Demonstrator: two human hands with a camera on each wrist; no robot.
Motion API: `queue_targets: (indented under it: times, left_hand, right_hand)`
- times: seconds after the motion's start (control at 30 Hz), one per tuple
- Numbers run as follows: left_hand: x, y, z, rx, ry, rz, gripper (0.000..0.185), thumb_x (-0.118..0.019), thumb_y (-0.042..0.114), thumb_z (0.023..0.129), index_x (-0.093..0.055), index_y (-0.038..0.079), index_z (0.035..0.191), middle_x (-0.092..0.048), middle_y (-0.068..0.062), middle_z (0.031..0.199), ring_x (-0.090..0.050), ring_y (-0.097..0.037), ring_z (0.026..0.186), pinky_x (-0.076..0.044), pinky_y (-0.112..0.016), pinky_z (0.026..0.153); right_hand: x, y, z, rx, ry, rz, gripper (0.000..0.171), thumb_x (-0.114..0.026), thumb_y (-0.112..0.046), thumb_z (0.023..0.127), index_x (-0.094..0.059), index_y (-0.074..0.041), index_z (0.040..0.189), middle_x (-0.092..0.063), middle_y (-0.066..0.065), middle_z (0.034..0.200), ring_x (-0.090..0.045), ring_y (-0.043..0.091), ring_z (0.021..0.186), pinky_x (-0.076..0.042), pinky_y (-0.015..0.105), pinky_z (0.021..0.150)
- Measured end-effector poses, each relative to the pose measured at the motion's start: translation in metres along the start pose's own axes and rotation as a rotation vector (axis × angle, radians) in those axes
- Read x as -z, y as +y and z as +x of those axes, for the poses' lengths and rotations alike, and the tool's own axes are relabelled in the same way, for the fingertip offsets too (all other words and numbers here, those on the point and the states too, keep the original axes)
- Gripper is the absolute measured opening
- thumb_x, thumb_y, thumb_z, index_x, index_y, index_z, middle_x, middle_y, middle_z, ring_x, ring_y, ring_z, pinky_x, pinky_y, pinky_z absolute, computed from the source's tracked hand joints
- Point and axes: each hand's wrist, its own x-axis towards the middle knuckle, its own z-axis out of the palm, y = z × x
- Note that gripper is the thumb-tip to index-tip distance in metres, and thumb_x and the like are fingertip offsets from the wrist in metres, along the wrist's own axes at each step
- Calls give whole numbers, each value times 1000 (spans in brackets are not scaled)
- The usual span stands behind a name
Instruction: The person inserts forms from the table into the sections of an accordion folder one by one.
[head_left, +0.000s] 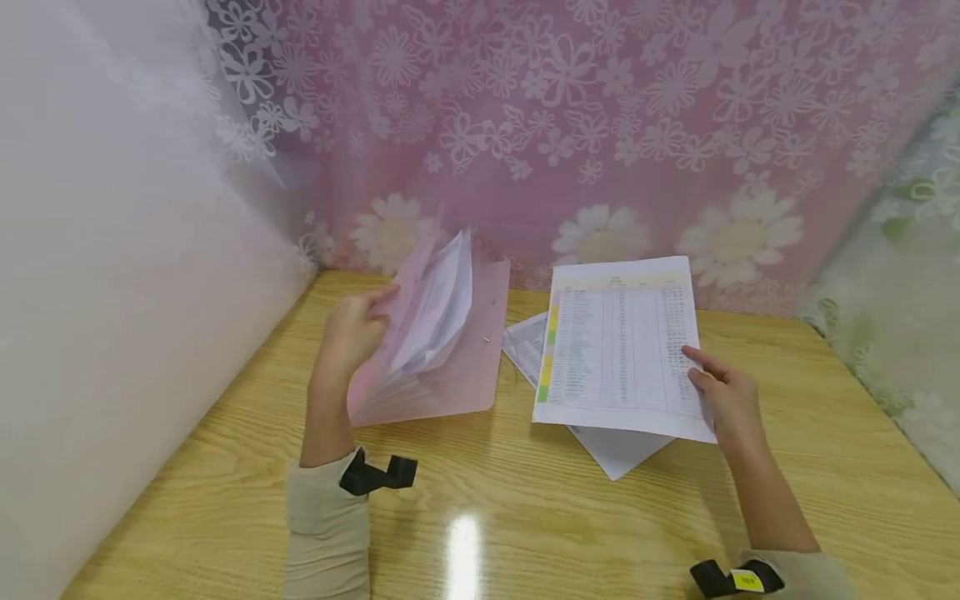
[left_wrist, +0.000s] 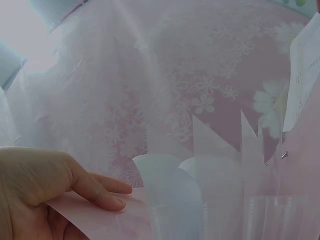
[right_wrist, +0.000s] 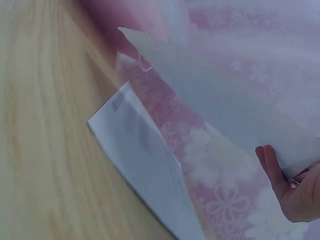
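A pink expanding folder (head_left: 450, 350) stands open on the wooden table (head_left: 525, 500), with white sheets (head_left: 438, 304) sticking out of its pockets. My left hand (head_left: 356, 333) grips the folder's near flap, thumb on the pink cover (left_wrist: 95, 212). My right hand (head_left: 723, 396) pinches the right edge of a printed table sheet (head_left: 618, 346) with coloured marks down its left side, lifted off the table. In the right wrist view the fingers (right_wrist: 272, 165) show under that sheet (right_wrist: 225, 105). More papers (head_left: 611, 446) lie below it.
A pink flowered curtain (head_left: 570, 125) hangs behind the table. A white veil (head_left: 112, 250) closes the left side and a green flowered one (head_left: 900, 292) the right. Another printed sheet (head_left: 528, 346) lies between folder and held sheet.
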Motion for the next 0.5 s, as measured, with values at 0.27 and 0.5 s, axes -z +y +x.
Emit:
queue_targets:
  times: [0.27, 0.5]
  left_hand:
    - [-1, 0, 1, 10, -10, -11, 50, -43, -8, 81, -53, 3, 129, -51, -16, 127, -28, -14, 49, -31, -30, 51]
    - [-1, 0, 1, 7, -7, -9, 51, -43, -8, 80, -53, 3, 129, -51, -17, 128, -30, -17, 52, -31, -30, 52]
  right_hand:
    - [-6, -30, -8, 49, -81, 281, 49, -47, -8, 94, -34, -7, 142, -22, 12, 148, -55, 2, 90, -49, 19, 69]
    - [-21, -47, -13, 56, -103, 312, 50, -45, -4, 94, -30, -4, 143, -15, 12, 150, -49, 13, 107, -46, 15, 69]
